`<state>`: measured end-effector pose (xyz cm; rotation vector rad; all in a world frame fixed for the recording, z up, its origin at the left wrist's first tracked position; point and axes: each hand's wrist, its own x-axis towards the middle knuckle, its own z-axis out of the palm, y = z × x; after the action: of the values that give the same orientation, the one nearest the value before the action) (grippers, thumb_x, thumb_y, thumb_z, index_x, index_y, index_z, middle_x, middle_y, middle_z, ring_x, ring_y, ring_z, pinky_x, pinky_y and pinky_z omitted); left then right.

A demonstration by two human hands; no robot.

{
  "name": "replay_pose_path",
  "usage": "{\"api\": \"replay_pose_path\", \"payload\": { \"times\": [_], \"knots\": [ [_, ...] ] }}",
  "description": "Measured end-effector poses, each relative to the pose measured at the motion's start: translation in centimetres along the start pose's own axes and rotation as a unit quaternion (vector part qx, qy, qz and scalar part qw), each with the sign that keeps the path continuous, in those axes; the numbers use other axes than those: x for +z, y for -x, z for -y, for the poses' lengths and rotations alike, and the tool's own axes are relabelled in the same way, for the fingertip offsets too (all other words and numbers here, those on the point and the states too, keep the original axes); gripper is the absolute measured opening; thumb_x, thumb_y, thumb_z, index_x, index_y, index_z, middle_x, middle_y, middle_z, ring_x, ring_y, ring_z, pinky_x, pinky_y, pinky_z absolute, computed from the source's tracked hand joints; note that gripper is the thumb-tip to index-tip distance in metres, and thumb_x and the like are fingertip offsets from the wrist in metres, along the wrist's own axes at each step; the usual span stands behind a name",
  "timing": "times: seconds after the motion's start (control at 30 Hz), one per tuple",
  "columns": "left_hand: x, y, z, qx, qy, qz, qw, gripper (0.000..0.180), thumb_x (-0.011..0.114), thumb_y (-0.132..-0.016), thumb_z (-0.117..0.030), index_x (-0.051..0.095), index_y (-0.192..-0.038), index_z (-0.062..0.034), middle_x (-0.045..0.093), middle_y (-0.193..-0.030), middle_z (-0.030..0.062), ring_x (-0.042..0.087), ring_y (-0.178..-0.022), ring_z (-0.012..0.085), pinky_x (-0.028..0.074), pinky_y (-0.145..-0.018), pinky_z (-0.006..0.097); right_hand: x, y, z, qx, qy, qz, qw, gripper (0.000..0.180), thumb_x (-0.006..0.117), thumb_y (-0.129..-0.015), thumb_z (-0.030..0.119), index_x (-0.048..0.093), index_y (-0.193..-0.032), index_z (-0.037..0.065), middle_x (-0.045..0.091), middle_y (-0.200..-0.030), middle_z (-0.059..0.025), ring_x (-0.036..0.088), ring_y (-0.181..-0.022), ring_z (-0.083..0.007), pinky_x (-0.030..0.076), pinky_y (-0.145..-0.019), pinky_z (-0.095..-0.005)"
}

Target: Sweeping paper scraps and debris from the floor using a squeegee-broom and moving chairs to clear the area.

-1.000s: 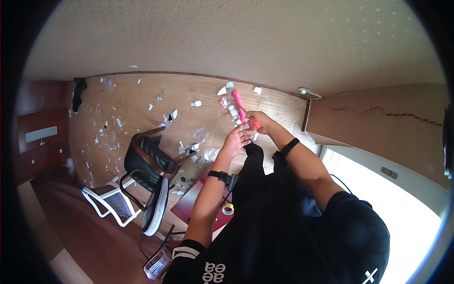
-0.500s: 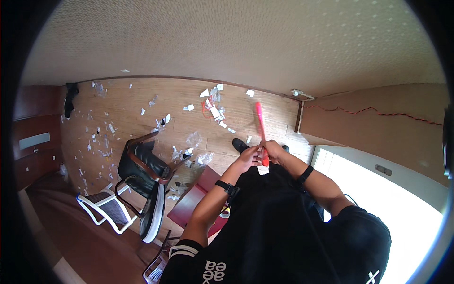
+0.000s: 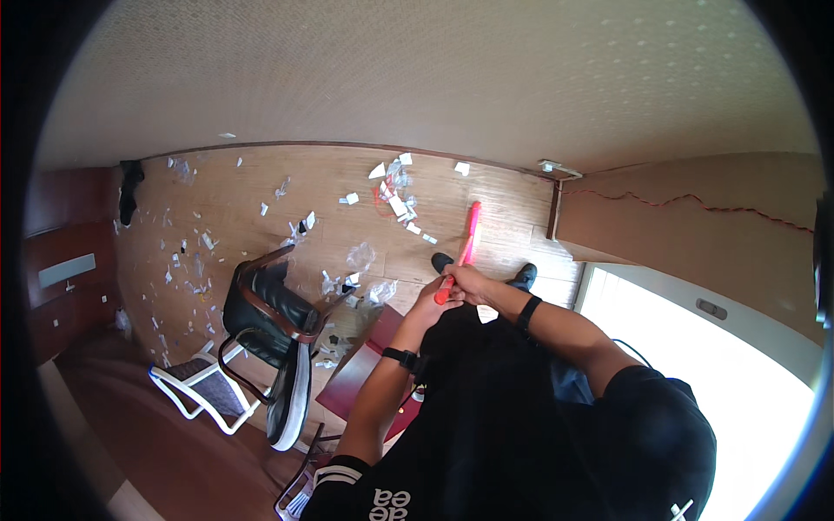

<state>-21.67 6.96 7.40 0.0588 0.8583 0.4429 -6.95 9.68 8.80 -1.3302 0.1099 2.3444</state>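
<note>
The person's right hand [image 3: 470,282] has its grip curled round a pinkish-red stick [image 3: 473,221], near the stick's lower end. The left hand [image 3: 432,306] is right beside it at that same end; its fingers are partly hidden, so whether its grip clasps the stick or only touches it cannot be told. From the hands the stick runs out over the floor [image 3: 347,226], its far end pointing to the floor's long edge by the wall [image 3: 417,69]. Each wrist wears a black band. A shoe [image 3: 441,261] shows just left of the stick, and another [image 3: 525,277] shows to its right.

Left of the stick, near the floor's wall-side edge, lies a loose heap of scraps [image 3: 397,205] with red strands among it. A clear bag [image 3: 361,256] lies closer to the armchair [image 3: 274,321], which is black with wooden arms. The dark red desk [image 3: 356,373] is beside the left forearm. Past the armchair stands a white-framed chair [image 3: 208,391]. Small pale bits are scattered across the floor's left part, and a dark bundle [image 3: 130,193] sits at its far left corner. On the right, a red-and-black cord [image 3: 686,201] runs along a panel.
</note>
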Motion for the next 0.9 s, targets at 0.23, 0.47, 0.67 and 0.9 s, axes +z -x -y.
{"api": "replay_pose_path", "payload": {
  "times": [0.23, 0.47, 0.67, 0.9],
  "knots": [
    [0.1, 0.8, -3.6, 0.055, -0.124, -0.028, 0.990, 0.029, 0.055, -0.090, -0.036, 0.055, -0.105, -0.0106, 0.061, -0.091, 0.0016, 0.060, -0.083, 0.0137, 0.049, -0.078, 0.033, 2.9, -1.0, 1.9, -0.015, -0.013, -0.002, 1.000, 0.015, 0.052, -0.081, 0.014, 0.047, -0.069, 0.006, 0.047, -0.056, -0.0046, 0.039, -0.038, -0.0110, 0.024, -0.031, -0.0232],
    [0.7, 0.4, -5.8, 0.080, -0.135, -0.051, 0.986, 0.029, 0.048, -0.093, -0.035, 0.054, -0.105, -0.0092, 0.060, -0.096, 0.0036, 0.059, -0.089, 0.0140, 0.049, -0.077, 0.032, 2.8, -2.8, 2.9, -0.027, -0.033, 0.046, 0.998, 0.012, 0.054, -0.080, 0.016, 0.050, -0.075, 0.006, 0.050, -0.062, -0.0037, 0.049, -0.049, -0.0129, 0.042, -0.043, -0.0251],
    [1.6, 0.1, -6.5, 0.060, -0.224, -0.106, 0.967, 0.029, 0.043, -0.094, -0.037, 0.054, -0.099, -0.0113, 0.061, -0.092, 0.0024, 0.060, -0.082, 0.0132, 0.047, -0.071, 0.029, 1.1, -3.9, 4.0, -0.017, -0.007, 0.114, 0.993, 0.016, 0.048, -0.084, 0.023, 0.050, -0.073, 0.011, 0.047, -0.060, 0.0007, 0.042, -0.048, -0.0103, 0.034, -0.044, -0.0229],
    [1.7, 0.6, -6.7, 0.064, -0.200, -0.076, 0.975, 0.030, 0.042, -0.094, -0.035, 0.053, -0.108, -0.0111, 0.062, -0.097, 0.0043, 0.061, -0.081, 0.0141, 0.047, -0.070, 0.029, 0.4, -2.3, 5.3, -0.040, 0.063, 0.147, 0.986, 0.014, 0.053, -0.078, 0.022, 0.051, -0.073, 0.009, 0.047, -0.059, -0.0021, 0.043, -0.048, -0.0134, 0.035, -0.043, -0.0267]
  ]
}}
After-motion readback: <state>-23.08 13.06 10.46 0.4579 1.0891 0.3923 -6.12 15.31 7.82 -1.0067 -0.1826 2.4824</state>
